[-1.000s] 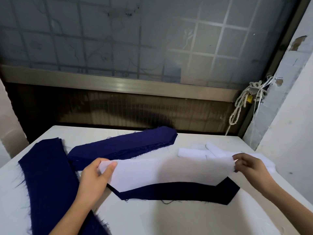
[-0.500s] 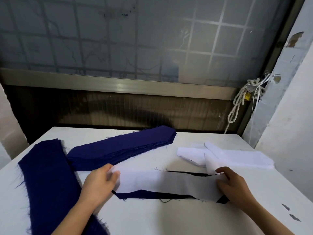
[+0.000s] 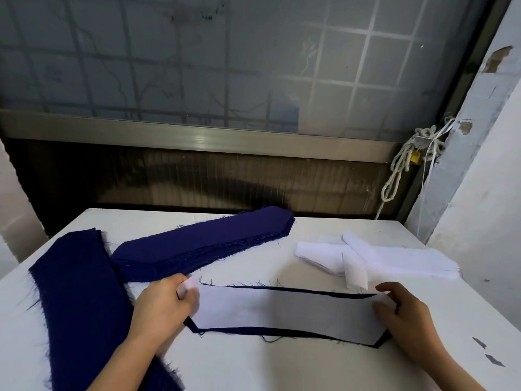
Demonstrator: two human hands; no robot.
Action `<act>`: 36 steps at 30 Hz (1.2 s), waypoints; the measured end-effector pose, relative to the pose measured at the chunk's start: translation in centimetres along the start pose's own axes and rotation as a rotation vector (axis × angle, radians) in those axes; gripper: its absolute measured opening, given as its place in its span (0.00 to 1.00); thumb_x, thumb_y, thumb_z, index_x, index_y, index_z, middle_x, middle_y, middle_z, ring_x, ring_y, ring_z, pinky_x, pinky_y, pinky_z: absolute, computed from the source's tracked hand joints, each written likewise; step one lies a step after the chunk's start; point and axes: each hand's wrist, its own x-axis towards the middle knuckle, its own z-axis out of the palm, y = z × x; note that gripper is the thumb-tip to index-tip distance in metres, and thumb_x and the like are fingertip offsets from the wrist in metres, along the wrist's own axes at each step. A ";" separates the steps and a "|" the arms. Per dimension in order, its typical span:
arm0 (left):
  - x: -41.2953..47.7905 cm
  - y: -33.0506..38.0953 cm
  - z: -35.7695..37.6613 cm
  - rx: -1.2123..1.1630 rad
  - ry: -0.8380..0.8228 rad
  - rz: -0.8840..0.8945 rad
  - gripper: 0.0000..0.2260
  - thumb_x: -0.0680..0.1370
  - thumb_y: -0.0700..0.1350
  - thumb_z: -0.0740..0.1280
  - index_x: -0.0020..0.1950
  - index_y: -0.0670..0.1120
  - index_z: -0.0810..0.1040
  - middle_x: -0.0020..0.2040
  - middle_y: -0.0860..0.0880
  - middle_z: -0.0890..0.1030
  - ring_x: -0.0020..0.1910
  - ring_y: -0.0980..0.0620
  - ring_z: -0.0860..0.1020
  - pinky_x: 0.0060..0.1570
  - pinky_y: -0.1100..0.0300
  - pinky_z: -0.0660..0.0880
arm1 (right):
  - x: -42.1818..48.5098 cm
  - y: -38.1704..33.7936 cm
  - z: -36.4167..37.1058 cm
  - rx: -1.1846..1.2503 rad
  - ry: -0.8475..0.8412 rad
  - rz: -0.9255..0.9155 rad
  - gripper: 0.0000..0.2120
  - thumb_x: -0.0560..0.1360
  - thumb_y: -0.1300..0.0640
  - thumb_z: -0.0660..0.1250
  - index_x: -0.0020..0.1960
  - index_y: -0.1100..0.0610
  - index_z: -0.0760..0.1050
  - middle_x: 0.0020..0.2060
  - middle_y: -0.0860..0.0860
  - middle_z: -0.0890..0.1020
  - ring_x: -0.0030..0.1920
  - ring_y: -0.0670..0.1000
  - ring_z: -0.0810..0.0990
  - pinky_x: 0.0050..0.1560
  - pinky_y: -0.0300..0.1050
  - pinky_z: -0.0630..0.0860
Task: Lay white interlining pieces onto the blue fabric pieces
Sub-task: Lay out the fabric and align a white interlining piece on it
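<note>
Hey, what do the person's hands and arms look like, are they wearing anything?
The left hand and right hand are bare: no gloves, rings or watch show. The left forearm and right forearm are bare too, with no sleeve in view.

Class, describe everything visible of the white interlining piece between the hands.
The white interlining piece is a thin, slightly see-through long strip with angled ends, lying flat on a blue fabric piece whose dark edges frame it. The left hand pinches its upturned left corner; the right hand holds its right end.
</note>
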 end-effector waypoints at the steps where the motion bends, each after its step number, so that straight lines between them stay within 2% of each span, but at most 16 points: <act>1: 0.0 0.0 0.1 0.030 0.004 0.012 0.09 0.76 0.53 0.69 0.39 0.49 0.78 0.25 0.51 0.76 0.29 0.55 0.75 0.30 0.59 0.72 | -0.2 0.0 0.1 -0.019 0.020 -0.019 0.14 0.70 0.63 0.72 0.50 0.47 0.76 0.35 0.48 0.79 0.35 0.48 0.77 0.37 0.40 0.71; 5: -0.1 -0.1 0.2 0.089 0.015 0.045 0.11 0.76 0.54 0.69 0.36 0.51 0.75 0.26 0.52 0.75 0.29 0.57 0.74 0.28 0.59 0.69 | -0.5 0.0 0.6 -0.113 0.049 -0.064 0.14 0.71 0.63 0.70 0.54 0.50 0.77 0.35 0.42 0.78 0.37 0.46 0.77 0.40 0.44 0.69; 9: 0.1 -0.3 0.3 0.078 0.014 0.027 0.08 0.76 0.52 0.69 0.39 0.54 0.75 0.27 0.54 0.77 0.30 0.57 0.75 0.29 0.60 0.70 | -0.2 0.3 1.0 -0.181 0.036 -0.089 0.15 0.72 0.65 0.67 0.57 0.53 0.75 0.39 0.46 0.78 0.41 0.52 0.76 0.42 0.46 0.70; 12: 0.2 -0.2 0.3 0.051 0.020 0.036 0.05 0.76 0.50 0.69 0.43 0.56 0.73 0.37 0.58 0.78 0.35 0.59 0.75 0.32 0.60 0.69 | 1.3 0.8 1.1 -0.182 0.059 -0.038 0.17 0.71 0.65 0.67 0.58 0.55 0.73 0.44 0.49 0.76 0.41 0.51 0.76 0.41 0.46 0.69; 15: 0.2 0.0 0.4 0.025 0.022 0.053 0.08 0.76 0.48 0.69 0.50 0.57 0.72 0.47 0.60 0.74 0.38 0.59 0.75 0.34 0.61 0.69 | 4.7 1.0 1.3 -0.167 0.096 0.050 0.17 0.74 0.58 0.68 0.61 0.59 0.72 0.50 0.54 0.77 0.46 0.56 0.77 0.46 0.47 0.70; 17: 0.3 -0.1 0.4 0.022 0.025 0.068 0.11 0.75 0.48 0.70 0.55 0.55 0.72 0.50 0.60 0.72 0.41 0.58 0.76 0.35 0.61 0.69 | 7.4 0.8 1.5 -0.134 0.084 0.147 0.18 0.74 0.51 0.69 0.59 0.60 0.73 0.50 0.55 0.79 0.49 0.57 0.77 0.47 0.47 0.71; 18: 0.3 -0.2 0.5 0.020 0.024 0.072 0.12 0.75 0.47 0.71 0.56 0.54 0.73 0.51 0.59 0.72 0.44 0.57 0.75 0.36 0.61 0.69 | 8.6 0.5 1.7 -0.123 0.063 0.196 0.17 0.74 0.49 0.69 0.55 0.60 0.74 0.47 0.55 0.80 0.48 0.57 0.77 0.47 0.48 0.72; 20: 0.3 -0.3 0.5 0.007 0.019 0.071 0.14 0.75 0.47 0.72 0.58 0.53 0.73 0.52 0.59 0.71 0.47 0.57 0.74 0.39 0.60 0.69 | 10.5 0.1 2.1 -0.094 0.018 0.275 0.18 0.72 0.45 0.70 0.43 0.61 0.76 0.40 0.54 0.81 0.42 0.55 0.77 0.45 0.50 0.74; 22: 0.3 -0.3 0.5 -0.008 0.011 0.071 0.14 0.75 0.48 0.72 0.58 0.54 0.73 0.52 0.60 0.71 0.47 0.57 0.74 0.39 0.61 0.68 | 11.9 -0.1 2.4 -0.120 -0.004 0.324 0.18 0.71 0.44 0.71 0.38 0.59 0.76 0.37 0.53 0.80 0.40 0.55 0.77 0.45 0.50 0.76; 26: 0.3 -0.4 0.6 -0.017 0.001 0.089 0.12 0.76 0.49 0.71 0.56 0.56 0.73 0.52 0.62 0.71 0.45 0.58 0.75 0.37 0.62 0.68 | 12.9 -0.7 2.7 -0.266 -0.006 0.288 0.07 0.71 0.50 0.69 0.38 0.53 0.78 0.37 0.52 0.81 0.41 0.55 0.78 0.48 0.49 0.78; 27: 0.3 -0.4 0.6 -0.019 -0.001 0.090 0.12 0.76 0.49 0.71 0.56 0.57 0.73 0.52 0.62 0.71 0.45 0.58 0.75 0.37 0.62 0.68 | 13.0 -0.8 2.8 -0.307 0.007 0.260 0.07 0.71 0.50 0.68 0.38 0.52 0.77 0.37 0.51 0.81 0.41 0.54 0.78 0.49 0.49 0.77; 31: 0.4 -0.4 0.7 -0.021 0.000 0.087 0.10 0.76 0.50 0.70 0.54 0.59 0.72 0.51 0.62 0.71 0.43 0.60 0.75 0.35 0.64 0.68 | 13.3 -1.1 3.1 -0.445 0.015 0.188 0.22 0.72 0.32 0.62 0.41 0.52 0.73 0.37 0.49 0.80 0.42 0.54 0.78 0.49 0.48 0.76; 33: 0.4 -0.4 0.6 -0.032 -0.003 0.089 0.09 0.76 0.50 0.70 0.53 0.59 0.72 0.50 0.63 0.71 0.43 0.61 0.75 0.36 0.65 0.68 | 13.4 -0.9 3.3 -0.498 0.020 0.184 0.26 0.71 0.30 0.61 0.47 0.54 0.72 0.42 0.51 0.80 0.46 0.54 0.78 0.48 0.47 0.74; 36: 0.4 -0.4 0.5 -0.032 -0.009 0.105 0.09 0.77 0.50 0.70 0.52 0.59 0.71 0.49 0.66 0.70 0.44 0.61 0.74 0.37 0.67 0.67 | 13.6 -0.5 3.6 -0.575 0.087 0.134 0.16 0.76 0.41 0.62 0.51 0.54 0.76 0.45 0.53 0.79 0.48 0.54 0.76 0.51 0.48 0.74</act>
